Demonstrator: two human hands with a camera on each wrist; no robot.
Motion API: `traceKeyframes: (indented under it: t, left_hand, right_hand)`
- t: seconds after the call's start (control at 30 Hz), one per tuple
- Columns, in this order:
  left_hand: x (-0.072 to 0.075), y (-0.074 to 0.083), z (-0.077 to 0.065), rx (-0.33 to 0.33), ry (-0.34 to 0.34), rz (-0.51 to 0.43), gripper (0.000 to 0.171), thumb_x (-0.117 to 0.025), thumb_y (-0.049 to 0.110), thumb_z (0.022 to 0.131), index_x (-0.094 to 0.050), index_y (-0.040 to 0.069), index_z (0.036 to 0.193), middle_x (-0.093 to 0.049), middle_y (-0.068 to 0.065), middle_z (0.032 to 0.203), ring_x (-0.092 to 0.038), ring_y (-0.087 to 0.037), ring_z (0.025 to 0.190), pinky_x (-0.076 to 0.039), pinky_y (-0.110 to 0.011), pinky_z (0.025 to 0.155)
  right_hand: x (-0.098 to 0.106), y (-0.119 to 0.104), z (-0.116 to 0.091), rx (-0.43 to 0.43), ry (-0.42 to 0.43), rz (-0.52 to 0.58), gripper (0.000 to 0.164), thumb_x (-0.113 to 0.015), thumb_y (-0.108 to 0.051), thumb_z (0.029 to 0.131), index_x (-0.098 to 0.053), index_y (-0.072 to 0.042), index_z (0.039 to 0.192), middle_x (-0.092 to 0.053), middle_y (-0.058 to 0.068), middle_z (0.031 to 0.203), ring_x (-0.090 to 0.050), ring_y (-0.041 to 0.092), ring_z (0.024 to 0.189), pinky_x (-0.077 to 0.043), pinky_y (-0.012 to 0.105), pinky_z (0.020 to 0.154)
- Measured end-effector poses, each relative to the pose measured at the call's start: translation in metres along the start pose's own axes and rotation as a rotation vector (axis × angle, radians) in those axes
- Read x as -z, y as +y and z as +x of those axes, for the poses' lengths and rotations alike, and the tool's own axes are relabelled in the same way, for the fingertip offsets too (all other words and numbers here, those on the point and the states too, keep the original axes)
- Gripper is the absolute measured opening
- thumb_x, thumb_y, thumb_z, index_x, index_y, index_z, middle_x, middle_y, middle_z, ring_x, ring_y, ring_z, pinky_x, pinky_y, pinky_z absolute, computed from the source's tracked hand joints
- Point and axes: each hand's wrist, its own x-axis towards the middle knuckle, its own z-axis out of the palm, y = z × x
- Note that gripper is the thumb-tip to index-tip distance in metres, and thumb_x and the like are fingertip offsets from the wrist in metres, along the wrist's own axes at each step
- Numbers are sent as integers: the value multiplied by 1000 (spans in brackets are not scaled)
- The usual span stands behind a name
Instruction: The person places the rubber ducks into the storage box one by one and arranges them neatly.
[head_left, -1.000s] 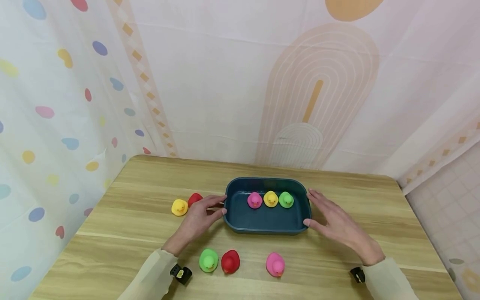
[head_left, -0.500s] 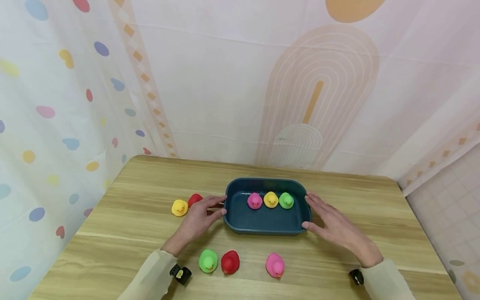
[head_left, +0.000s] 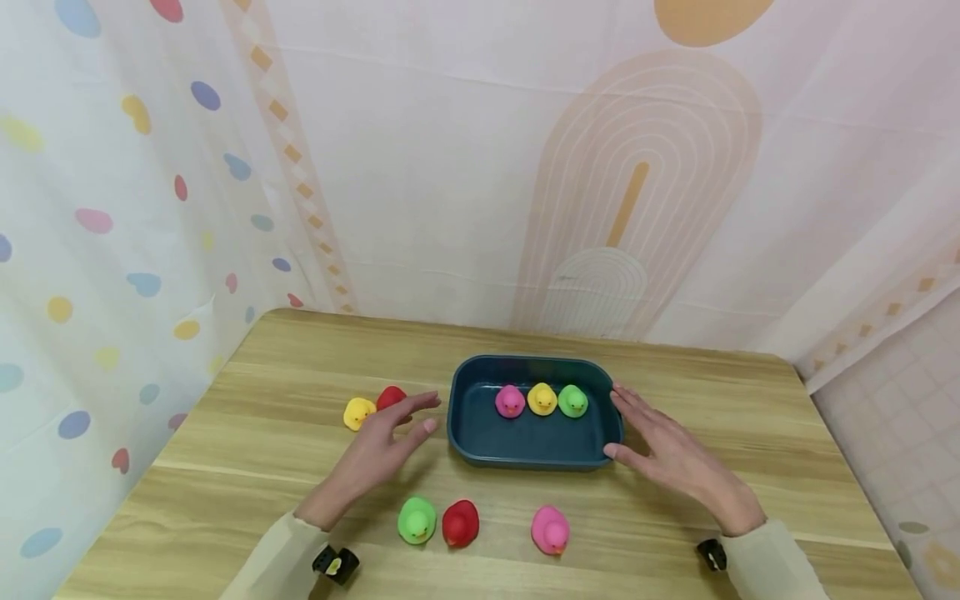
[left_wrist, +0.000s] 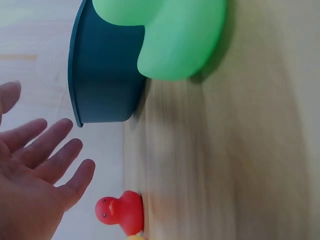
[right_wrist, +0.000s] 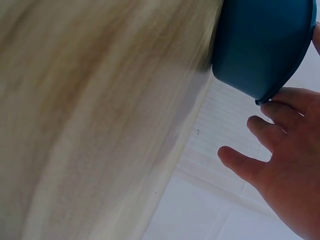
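Note:
A dark teal rectangular tub [head_left: 536, 461] stands mid-table in the head view. Inside it a pink rubber duck [head_left: 510, 402], a yellow rubber duck [head_left: 542, 399] and a green rubber duck [head_left: 573, 402] sit in a row. My left hand [head_left: 375, 450] is apart from the tub's left side, fingers extended and holding nothing. Behind it lie a red rubber duck [head_left: 391, 397], partly covered by the hand, and another yellow duck [head_left: 358, 412]. My right hand [head_left: 671, 450] touches the tub's right rim with straight fingertips; the right wrist view shows fingers [right_wrist: 282, 115] at the rim.
Nearer the table's front lie another green duck [head_left: 417, 522], another red duck [head_left: 461, 524] and another pink duck [head_left: 551, 530]. The wooden table [head_left: 697, 367] meets a patterned curtain [head_left: 427, 167] at the back and left.
My left hand has come off the tub's left rim and moved left and slightly toward me. The right hand shifted slightly inward earlier and stays at the rim; the ducks have not moved.

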Motion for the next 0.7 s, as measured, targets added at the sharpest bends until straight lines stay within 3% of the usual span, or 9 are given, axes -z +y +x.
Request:
traceKeyframes:
  t: [0.2, 0.7]
  left_hand:
    - [8, 0, -12, -59, -22, 50, 40, -64, 22, 104, -63, 5, 140, -65, -9, 141, -57, -33, 134, -48, -58, 107]
    - [14, 0, -41, -139, -145, 112, 49, -73, 21, 98, -62, 10, 144, -58, -4, 150, -47, -35, 143, -45, -62, 108]
  right_hand:
    - [-1, 0, 0, 1, 5, 1, 80, -63, -47, 103, -34, 2, 159, -27, 19, 168, -32, 43, 150, -34, 62, 116]
    - [-1, 0, 0, -2, -2, 4, 80, -62, -48, 103, -33, 2, 159, -27, 22, 167, -33, 44, 149, -35, 62, 116]
